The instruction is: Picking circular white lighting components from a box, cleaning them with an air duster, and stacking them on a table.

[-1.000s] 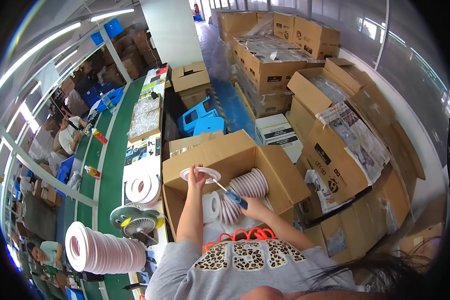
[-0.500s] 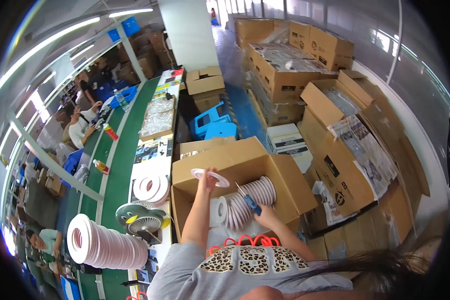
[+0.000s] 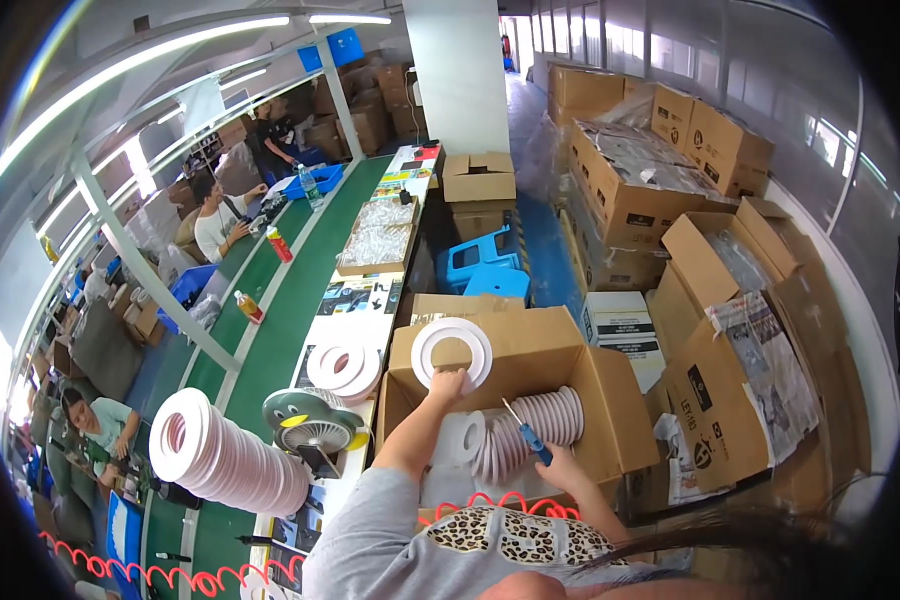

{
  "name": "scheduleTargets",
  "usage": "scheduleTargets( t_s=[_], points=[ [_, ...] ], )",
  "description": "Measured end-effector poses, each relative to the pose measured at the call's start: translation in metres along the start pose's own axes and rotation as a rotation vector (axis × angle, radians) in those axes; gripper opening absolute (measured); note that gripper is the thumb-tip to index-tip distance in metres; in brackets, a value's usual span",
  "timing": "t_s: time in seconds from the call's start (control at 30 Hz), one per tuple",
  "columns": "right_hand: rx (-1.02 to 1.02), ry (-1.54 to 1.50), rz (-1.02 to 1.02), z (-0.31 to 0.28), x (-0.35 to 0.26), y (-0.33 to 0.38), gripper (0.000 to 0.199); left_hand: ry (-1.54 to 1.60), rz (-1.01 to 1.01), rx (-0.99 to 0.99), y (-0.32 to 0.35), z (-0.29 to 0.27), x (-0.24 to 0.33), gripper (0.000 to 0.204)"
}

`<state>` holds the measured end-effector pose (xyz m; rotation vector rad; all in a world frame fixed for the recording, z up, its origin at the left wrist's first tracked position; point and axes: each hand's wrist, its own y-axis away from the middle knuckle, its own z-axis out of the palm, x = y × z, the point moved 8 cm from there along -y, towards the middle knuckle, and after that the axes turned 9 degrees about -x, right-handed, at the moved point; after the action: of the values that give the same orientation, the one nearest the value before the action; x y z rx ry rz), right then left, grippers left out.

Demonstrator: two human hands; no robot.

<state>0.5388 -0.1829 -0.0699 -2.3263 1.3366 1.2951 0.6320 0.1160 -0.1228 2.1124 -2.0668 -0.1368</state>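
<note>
A flat white ring [image 3: 423, 352] is pinched in my left hand [image 3: 450, 386], raised over the left part of an open cardboard box [image 3: 618, 400] with its round face toward me. My right hand [image 3: 566, 470] is closed round the blue handle of a screwdriver [image 3: 535, 443], whose thin shaft points up and left. Below the shaft, inside the box, lies a row of white rings [image 3: 555, 415] on its side, next to a clear plastic bag. On the worktop to my left stand a tall, leaning stack of white rings [image 3: 235, 455] and a shorter pile [image 3: 342, 370].
Between the ring stacks sits a small dark-green fan [image 3: 315, 420]. A red coiled cord [image 3: 500, 503] crosses in front of me. A green conveyor [image 3: 260, 340] runs along the left, with people seated beyond it. Blue stools [image 3: 485, 265] and cartons [image 3: 640, 200] stand ahead and right.
The ring in my left hand has turned from a tilted position to face me. The whole view has shifted, moving the scene to the right. My right hand still grips the screwdriver.
</note>
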Motion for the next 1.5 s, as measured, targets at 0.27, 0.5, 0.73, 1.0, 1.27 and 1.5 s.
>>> scheduleTargets(
  t_s=[0.27,0.5,0.73,1.0,1.27,1.5],
  points=[
    [-0.091,-0.224,-0.047,-0.003,0.006,0.002,0.037,-0.148,0.094,0.109,-0.002,0.002,0.004,0.02],
    [-0.108,-0.348,0.028,-0.001,0.018,0.009,0.039,0.465,0.043,0.089,-0.01,-0.019,0.019,0.028],
    [-0.013,-0.281,-0.121,-0.004,0.015,0.007,0.037,2.502,0.263,-0.417,-0.002,-0.023,0.051,0.04],
    [-0.185,-0.285,-0.024,0.012,0.003,0.001,0.039,2.203,-0.136,-0.315,-0.004,0.053,-0.002,0.039],
    [0.165,-0.209,0.095,-0.004,0.071,-0.007,0.043,1.431,-0.126,0.043,0.03,0.043,-0.048,0.032],
    [0.119,-0.279,0.126,-0.002,0.049,-0.004,0.043,2.239,-0.215,-0.212,0.081,0.065,-0.089,0.043]
  ],
)
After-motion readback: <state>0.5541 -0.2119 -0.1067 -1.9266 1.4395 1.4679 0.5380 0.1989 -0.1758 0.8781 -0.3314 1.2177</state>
